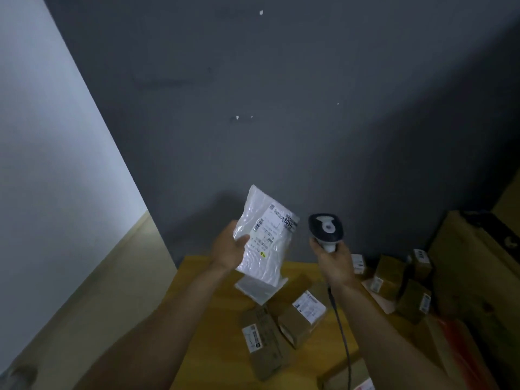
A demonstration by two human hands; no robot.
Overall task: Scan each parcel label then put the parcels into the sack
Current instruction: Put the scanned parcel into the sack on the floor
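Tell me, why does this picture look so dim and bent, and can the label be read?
Head view: dim room light, brightest on the pale blue-white wall; the wide-angle lens bends the wall edges; the white plastic mailer bag in the left hand shows soft glare, its paper label mostly too blurred to read.

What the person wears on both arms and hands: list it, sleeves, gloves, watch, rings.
Nothing worn shows. The left hand and right hand are bare, without gloves. The left forearm and right forearm are bare down to the picture's lower edge, so no sleeve or cuff appears. No watch, band or ring shows, though the dim, soft picture could hide something small.
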